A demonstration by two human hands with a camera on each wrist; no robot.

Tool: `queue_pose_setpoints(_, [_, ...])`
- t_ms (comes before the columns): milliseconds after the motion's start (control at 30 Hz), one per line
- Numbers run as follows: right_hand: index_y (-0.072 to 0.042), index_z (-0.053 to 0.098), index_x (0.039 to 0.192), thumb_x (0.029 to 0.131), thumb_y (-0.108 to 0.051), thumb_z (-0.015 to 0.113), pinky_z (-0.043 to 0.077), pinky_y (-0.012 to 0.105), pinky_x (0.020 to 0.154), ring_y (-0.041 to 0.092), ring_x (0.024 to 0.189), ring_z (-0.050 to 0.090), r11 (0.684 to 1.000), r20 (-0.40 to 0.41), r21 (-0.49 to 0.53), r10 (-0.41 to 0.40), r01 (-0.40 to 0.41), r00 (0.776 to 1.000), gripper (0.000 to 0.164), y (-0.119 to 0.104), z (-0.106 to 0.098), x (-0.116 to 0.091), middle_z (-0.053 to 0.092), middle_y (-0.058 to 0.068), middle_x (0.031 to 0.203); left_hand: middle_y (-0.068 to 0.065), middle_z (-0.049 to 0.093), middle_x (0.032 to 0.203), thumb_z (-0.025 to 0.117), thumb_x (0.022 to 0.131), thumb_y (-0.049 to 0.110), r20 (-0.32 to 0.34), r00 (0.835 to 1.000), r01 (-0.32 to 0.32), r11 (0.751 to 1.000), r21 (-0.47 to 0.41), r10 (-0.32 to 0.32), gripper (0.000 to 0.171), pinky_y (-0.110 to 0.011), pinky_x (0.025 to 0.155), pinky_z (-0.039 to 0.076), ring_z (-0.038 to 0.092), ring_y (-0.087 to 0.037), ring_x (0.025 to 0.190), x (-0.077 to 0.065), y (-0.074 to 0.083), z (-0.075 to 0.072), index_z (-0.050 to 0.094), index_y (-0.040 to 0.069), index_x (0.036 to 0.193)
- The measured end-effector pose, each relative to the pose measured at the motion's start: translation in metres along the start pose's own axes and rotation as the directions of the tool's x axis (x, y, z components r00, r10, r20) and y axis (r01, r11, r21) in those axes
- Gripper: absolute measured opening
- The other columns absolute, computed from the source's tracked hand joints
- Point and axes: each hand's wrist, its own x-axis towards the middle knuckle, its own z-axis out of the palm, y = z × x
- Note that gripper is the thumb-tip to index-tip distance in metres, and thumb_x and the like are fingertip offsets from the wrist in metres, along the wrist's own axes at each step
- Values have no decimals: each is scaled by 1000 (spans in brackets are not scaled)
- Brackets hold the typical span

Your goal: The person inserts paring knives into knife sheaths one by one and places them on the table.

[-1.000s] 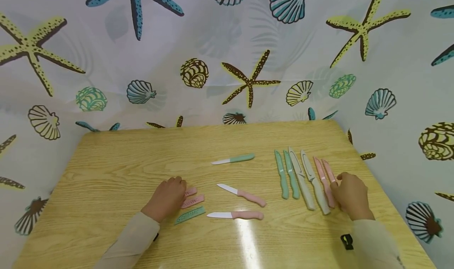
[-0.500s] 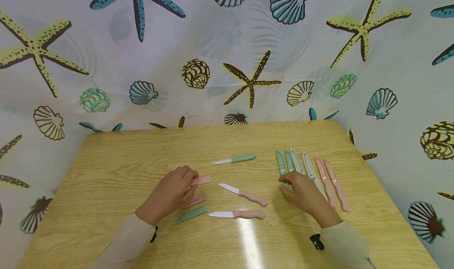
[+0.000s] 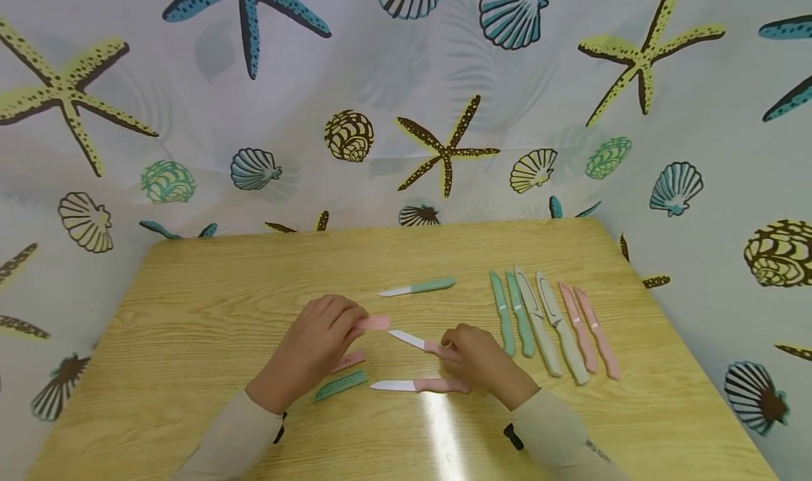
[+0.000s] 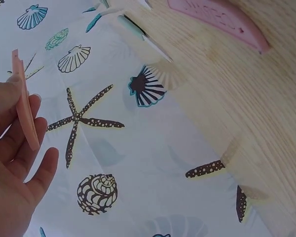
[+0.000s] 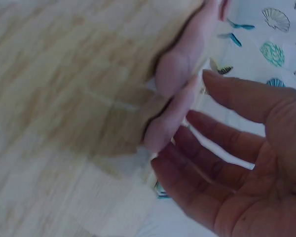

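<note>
My left hand (image 3: 320,347) pinches a pink knife sheath (image 4: 24,106) between thumb and fingers, raised off the table. Just right of the sheath points the white blade of a pink-handled paring knife (image 3: 409,338). Over that knife's handle (image 5: 172,118) is my right hand (image 3: 476,357), thumb and fingers apart on either side of it. A second pink-handled paring knife (image 3: 393,385) lies in front, its handle end beside the right hand. Below the left hand rest another pink sheath (image 3: 351,360) and a green sheath (image 3: 340,386).
Behind the hands lies a bare green-handled paring knife (image 3: 431,285). To the right, sheathed knives form a row: green (image 3: 501,312), off-white (image 3: 561,326) and pink (image 3: 596,333). A cloth with shells and starfish (image 3: 380,114) hangs behind the wooden table (image 3: 254,269).
My left hand has picked up the pink sheath and carried it right. My right hand has moved left from the sheathed knives to the upper pink-handled knife.
</note>
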Motion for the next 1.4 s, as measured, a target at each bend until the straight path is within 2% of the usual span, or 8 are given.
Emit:
queue_pose_setpoints(133, [0, 65, 88, 80, -20, 72, 46, 27, 55, 12, 63, 49, 999, -25, -47, -4, 3, 1000, 22, -3, 8, 2, 54, 2, 73, -5, 57, 99, 58, 92, 17, -51, 999, -16, 999, -36, 14, 18, -36, 81, 46, 53, -21, 93, -1, 1, 2, 61, 4, 104])
queue_pose_setpoints(267, [-1, 65, 84, 85, -8, 66, 45, 25, 52, 11, 60, 48, 1000, -38, 0, 7, -7, 999, 7, -6, 9, 6, 54, 3, 70, -5, 57, 99, 58, 93, 17, -87, 996, -24, 998, -65, 18, 18, -36, 80, 46, 53, -21, 92, -1, 1, 4, 61, 3, 105])
queue_pose_setpoints(433, [-3, 65, 79, 85, -3, 64, 43, 25, 50, 10, 58, 47, 998, 3, 23, 51, -51, 999, 7, -8, 7, 8, 54, 2, 67, -6, 58, 100, 54, 95, 18, -101, 995, -21, 995, -101, 11, 19, -37, 81, 46, 53, -22, 93, -2, 2, 6, 61, 3, 105])
queue_pose_setpoints(600, [-4, 68, 84, 85, -6, 63, 45, 27, 54, 9, 60, 48, 991, 19, 86, 100, -101, 995, 5, -4, 2, 5, 58, 0, 73, -5, 58, 101, 53, 96, 19, -89, 996, -5, 994, -110, -5, 20, -37, 83, 45, 53, -20, 94, -4, 2, 8, 62, 4, 104])
queue_pose_setpoints(800, [-6, 69, 91, 81, -6, 65, 47, 26, 59, 8, 67, 53, 985, -122, 149, 105, -87, 987, 11, 3, -14, -10, 59, -2, 79, -4, 58, 101, 62, 89, 17, -52, 998, 35, 994, -107, -41, 19, -35, 84, 45, 53, -19, 96, -7, -1, 9, 63, 5, 104])
queue_pose_setpoints(933, [-7, 70, 92, 81, -9, 68, 47, 23, 59, 7, 68, 54, 986, -207, 161, 84, -51, 975, 11, -3, -21, -21, 60, -3, 79, -5, 59, 100, 64, 86, 14, -71, 997, 32, 993, -113, -40, 20, -34, 82, 46, 53, -20, 95, -8, -3, 9, 63, 4, 104])
queue_pose_setpoints(1200, [-7, 69, 93, 78, -4, 69, 48, 21, 58, 5, 68, 55, 976, -263, 212, 99, -43, 960, 15, -14, -23, -37, 60, -4, 79, -3, 58, 102, 62, 89, 17, -46, 997, 55, 992, -116, -61, 19, -34, 84, 45, 52, -19, 97, -7, -2, 9, 63, 5, 104])
queue_pose_setpoints(1400, [-6, 69, 95, 76, -1, 70, 49, 22, 58, 6, 67, 56, 974, -282, 227, 95, -30, 955, 19, -21, -24, -43, 60, -4, 79, -5, 59, 100, 64, 87, 14, -75, 996, 39, 991, -131, -49, 19, -35, 81, 46, 53, -20, 94, -9, -3, 11, 63, 4, 103])
